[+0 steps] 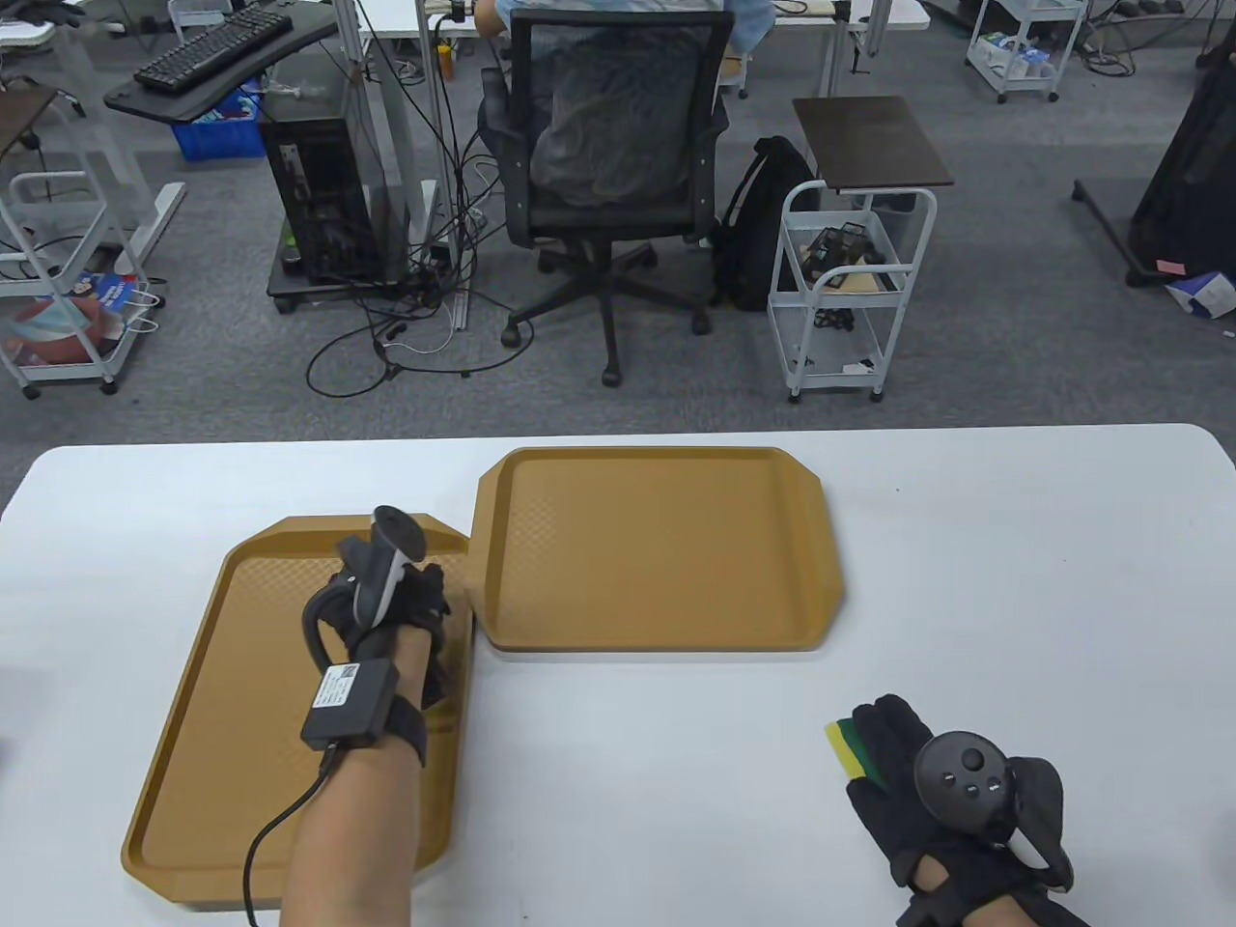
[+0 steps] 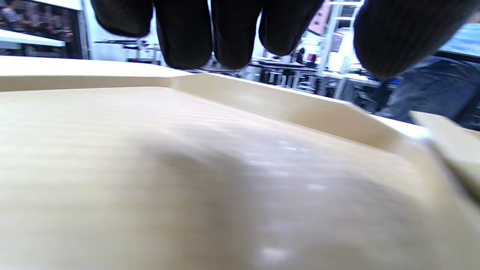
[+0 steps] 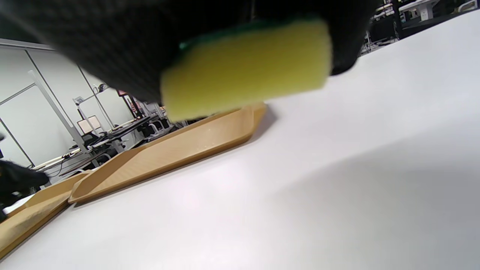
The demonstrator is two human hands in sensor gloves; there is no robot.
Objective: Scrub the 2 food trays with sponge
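Note:
Two brown food trays lie on the white table. The left tray (image 1: 212, 734) is nearer me, and the right tray (image 1: 657, 550) lies farther back, its corner touching the left one. My left hand (image 1: 425, 603) hovers over the left tray's far right part. Its fingers (image 2: 183, 33) hang loose above the tray floor (image 2: 150, 168) and hold nothing. My right hand (image 1: 893, 758) is at the front right of the table and grips a yellow-and-green sponge (image 1: 847, 749). In the right wrist view the sponge (image 3: 247, 67) is lifted off the table, away from the right tray (image 3: 180, 150).
The white table (image 1: 1014, 579) spreads to the right of the trays. Past its far edge stand an office chair (image 1: 608, 154), a small white cart (image 1: 850, 280) and a computer tower (image 1: 319, 193) with cables on the floor.

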